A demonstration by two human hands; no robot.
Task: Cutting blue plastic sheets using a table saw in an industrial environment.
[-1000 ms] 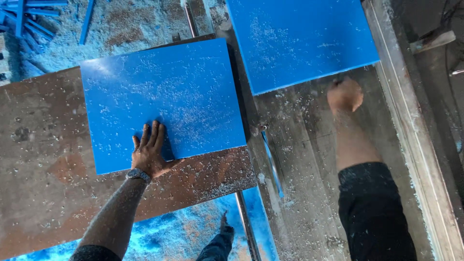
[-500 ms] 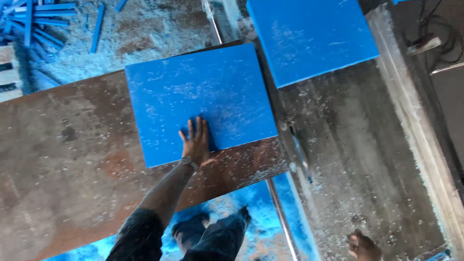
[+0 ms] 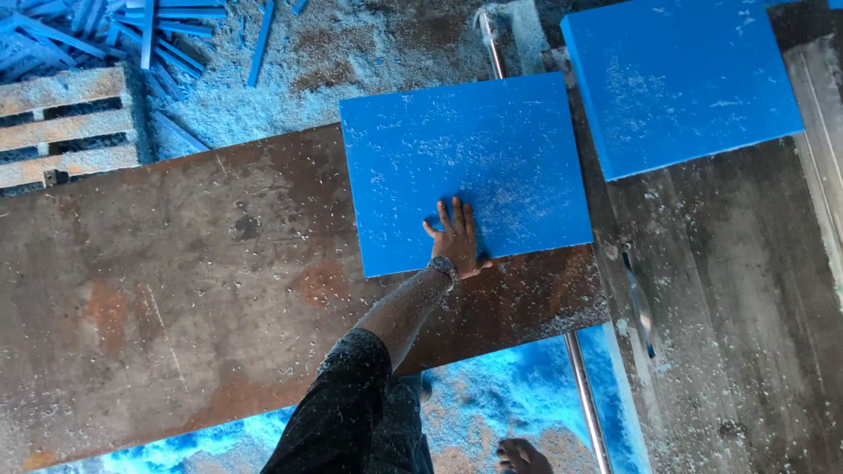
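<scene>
My left hand [image 3: 457,235] lies flat with fingers spread on the near edge of a blue rectangular board [image 3: 465,158]. The wrist wears a watch and the sleeve is dark and dusty. The board rests on a rusty brown metal table [image 3: 176,290], and its far part overhangs the table's back edge. White chips speckle the board. My right hand is out of sight. What looks like a bare foot [image 3: 522,456] shows at the bottom edge.
A second blue board [image 3: 685,79] lies on the grey saw table [image 3: 746,307] at the right. A thin saw blade [image 3: 639,305] sits in that table's slot beside a metal rail [image 3: 581,386]. A wooden pallet [image 3: 61,123], blue offcut strips [image 3: 132,26] and sawdust cover the floor.
The blue board and my left hand have shifted right toward the saw table. My right arm, stretched over the grey table a second ago, has pulled back out of sight.
</scene>
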